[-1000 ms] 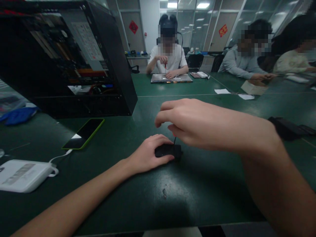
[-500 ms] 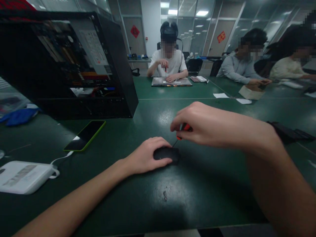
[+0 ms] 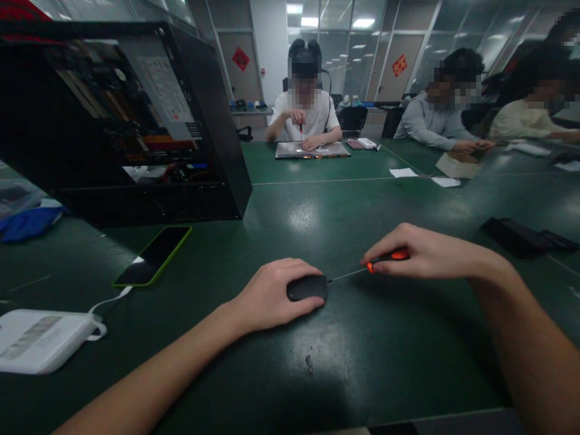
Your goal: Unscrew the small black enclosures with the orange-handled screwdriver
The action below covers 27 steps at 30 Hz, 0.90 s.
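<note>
A dark computer mouse (image 3: 308, 288) lies on the green table, gripped along both sides by the fingers of my left hand (image 3: 272, 296). My right hand (image 3: 421, 251) is closed around the red and black handle of a screwdriver (image 3: 348, 275). The thin shaft runs nearly level toward the left, and its dark tip is at the right end of the mouse. Whether the tip goes into a seam there is too small to tell. My palm hides the left part of the mouse.
An open black computer case (image 3: 203, 133) stands at the left. Before it lie a green-edged phone (image 3: 156, 257), a cabled white power bank (image 3: 43, 338) and a blue glove (image 3: 29, 225). Black straps (image 3: 521, 237) lie at the right. Across the table (image 3: 281, 205), a person (image 3: 308, 115) works on a flat panel.
My right hand has moved right and lower. The screwdriver has swung from steep, above the mouse, to almost level, with its tip at the mouse's right end. My left hand still grips the mouse.
</note>
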{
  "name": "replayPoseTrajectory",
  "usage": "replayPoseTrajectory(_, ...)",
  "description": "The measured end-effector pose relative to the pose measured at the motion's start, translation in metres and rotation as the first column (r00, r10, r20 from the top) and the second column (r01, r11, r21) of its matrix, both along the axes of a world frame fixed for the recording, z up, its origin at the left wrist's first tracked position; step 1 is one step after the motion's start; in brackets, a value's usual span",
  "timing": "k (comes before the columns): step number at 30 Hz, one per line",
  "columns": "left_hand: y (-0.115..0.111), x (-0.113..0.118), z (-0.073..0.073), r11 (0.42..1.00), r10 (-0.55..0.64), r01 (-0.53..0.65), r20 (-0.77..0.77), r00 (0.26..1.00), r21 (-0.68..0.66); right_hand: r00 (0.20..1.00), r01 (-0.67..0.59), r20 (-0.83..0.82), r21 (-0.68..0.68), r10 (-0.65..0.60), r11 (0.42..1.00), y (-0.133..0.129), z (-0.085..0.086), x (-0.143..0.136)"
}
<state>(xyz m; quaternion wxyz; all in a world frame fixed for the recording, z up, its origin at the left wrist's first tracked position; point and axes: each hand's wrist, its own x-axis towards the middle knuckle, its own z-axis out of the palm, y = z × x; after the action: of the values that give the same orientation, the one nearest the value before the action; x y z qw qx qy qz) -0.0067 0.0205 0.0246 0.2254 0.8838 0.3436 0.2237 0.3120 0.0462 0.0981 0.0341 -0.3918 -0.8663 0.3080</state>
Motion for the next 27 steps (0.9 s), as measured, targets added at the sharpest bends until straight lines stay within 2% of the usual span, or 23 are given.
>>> replayPoseTrajectory(6,0.002,0.000,-0.005,1.000,-0.003,0.004,0.045,0.999,-0.015,1.000,0.006,0.006,0.068,-0.006,0.998,-0.008,0.006,-0.002)
replayPoseTrajectory(18,0.005,-0.001,-0.011,1.000,-0.013,0.012,0.027,1.000,0.017,1.000,-0.012,-0.010,0.108,0.014,0.994,-0.009,0.005,-0.004)
replayPoseTrajectory(27,0.005,-0.001,-0.011,1.000,-0.018,0.017,0.034,0.999,0.016,0.999,-0.049,-0.021,0.071,0.050,0.996,-0.013,0.005,-0.007)
